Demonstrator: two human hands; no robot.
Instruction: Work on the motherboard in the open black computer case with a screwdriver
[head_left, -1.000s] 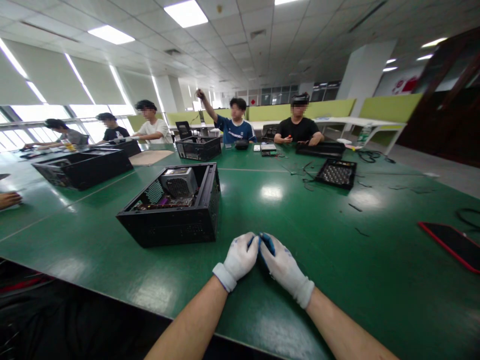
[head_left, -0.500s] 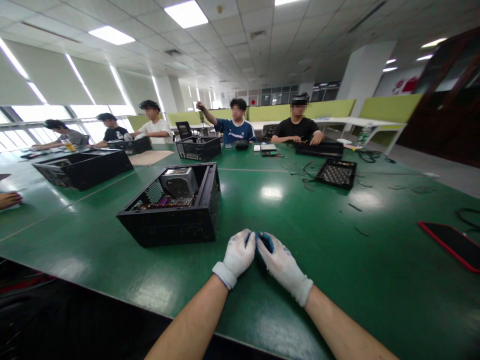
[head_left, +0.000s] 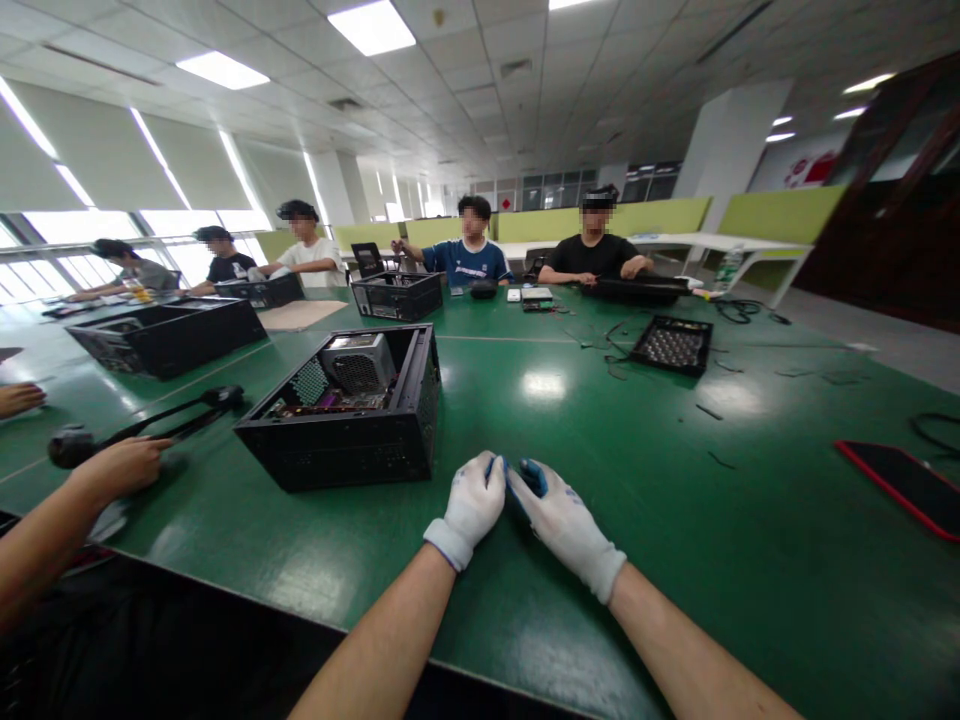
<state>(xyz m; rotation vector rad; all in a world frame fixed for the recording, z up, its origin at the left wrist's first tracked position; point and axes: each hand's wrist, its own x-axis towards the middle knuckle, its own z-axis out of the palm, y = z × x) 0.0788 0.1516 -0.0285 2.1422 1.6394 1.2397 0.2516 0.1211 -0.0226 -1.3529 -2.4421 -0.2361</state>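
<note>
Both of my hands wear white gloves with blue palms and rest low over the green table (head_left: 637,520), fingertips meeting. My left hand (head_left: 474,505) is closed, thumb pressed to the curled fingers; whatever it may pinch is hidden. My right hand (head_left: 559,515) is curved beside it, with a gap between thumb and fingers that shows the blue palm and no object. Just beyond my left hand stands an open black computer case (head_left: 337,440). A silver power supply (head_left: 356,362) sits inside it.
At left, another person's hand (head_left: 124,468) holds a black strapped device (head_left: 187,405), blurred. More computer cases (head_left: 169,335) stand farther back. A black perforated panel (head_left: 673,345), loose cables (head_left: 742,312) and a red-edged black pad (head_left: 900,490) lie to the right. Several people sit across the table.
The other person's hand and the black strapped device have come into view at left. My hands shifted slightly up and left. Across the table, a person's raised arm has come down.
</note>
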